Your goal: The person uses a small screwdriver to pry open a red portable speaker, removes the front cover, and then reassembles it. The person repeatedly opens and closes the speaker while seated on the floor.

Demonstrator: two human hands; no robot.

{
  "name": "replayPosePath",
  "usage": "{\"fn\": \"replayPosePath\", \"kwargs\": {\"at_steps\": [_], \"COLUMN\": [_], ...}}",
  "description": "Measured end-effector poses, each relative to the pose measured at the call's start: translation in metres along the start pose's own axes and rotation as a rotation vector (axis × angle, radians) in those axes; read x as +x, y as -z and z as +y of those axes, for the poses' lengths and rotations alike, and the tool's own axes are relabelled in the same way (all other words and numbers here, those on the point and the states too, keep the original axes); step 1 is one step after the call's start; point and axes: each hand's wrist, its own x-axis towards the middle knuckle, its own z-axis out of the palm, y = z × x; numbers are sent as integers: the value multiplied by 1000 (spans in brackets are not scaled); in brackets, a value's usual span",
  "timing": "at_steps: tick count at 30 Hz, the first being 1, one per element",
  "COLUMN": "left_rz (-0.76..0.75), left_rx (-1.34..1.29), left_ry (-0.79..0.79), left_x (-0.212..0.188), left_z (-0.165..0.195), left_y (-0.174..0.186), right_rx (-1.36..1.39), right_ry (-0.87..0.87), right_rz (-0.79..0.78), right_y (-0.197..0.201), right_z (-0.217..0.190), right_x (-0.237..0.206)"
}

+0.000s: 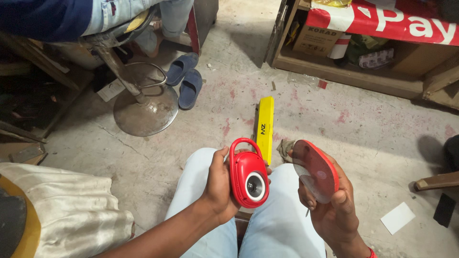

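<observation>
My left hand (217, 184) grips a small red oval speaker body (247, 174) from behind; it has a carry loop on top and a round silver driver in its face. My right hand (330, 210) holds the speaker's red front cover (315, 171) with a grey mesh grille, tilted edge-on. A thin metal pin or screw pokes out under the fingers of that hand. Both hands hover over my lap in light blue jeans (282, 224). A yellow box (265, 125) lies on the floor just beyond the speaker.
Another person sits on a bar stool with a round metal base (143, 112) at upper left, blue slippers (185, 79) beside it. A wooden shelf (344, 71) with boxes stands upper right. A cloth-covered seat (62, 210) is at lower left, white paper (398, 218) at right.
</observation>
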Motion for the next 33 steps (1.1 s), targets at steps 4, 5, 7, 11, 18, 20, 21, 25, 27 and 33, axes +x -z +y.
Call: {"fn": "replayPosePath", "kwargs": {"at_steps": [4, 5, 7, 11, 18, 20, 21, 25, 27, 33], "left_rz": [-17, -41, -135, -293, -363, -395, -412, -429, -461, -595], "left_rx": [-23, -34, -58, -81, -137, -149, -155, -130, -116, -121], "left_ry": [103, 139, 171, 159, 127, 146, 155, 135, 126, 98], "left_x": [-1, -2, -5, -10, -9, -10, -11, -15, -18, -18], "left_z": [-2, -4, -6, -10, -11, -11, -11, -9, -7, -7], "left_y": [-2, -3, -4, -4, -3, -3, -4, -6, -4, -2], "right_rx": [0, -1, 0, -7, 6, 10, 10, -1, -6, -18], "right_ry": [7, 11, 12, 4, -6, -5, -5, -5, -6, -16], "right_rz": [-1, 0, -1, 2, 8, 9, 4, 0, 3, 8], "right_y": [-1, -1, -2, -3, -4, -5, -4, -5, -5, -4], "right_z": [1, 0, -1, -4, -5, -5, -5, -6, -6, -6], "right_x": [0, 0, 0, 0, 1, 2, 2, 2, 2, 2]}}
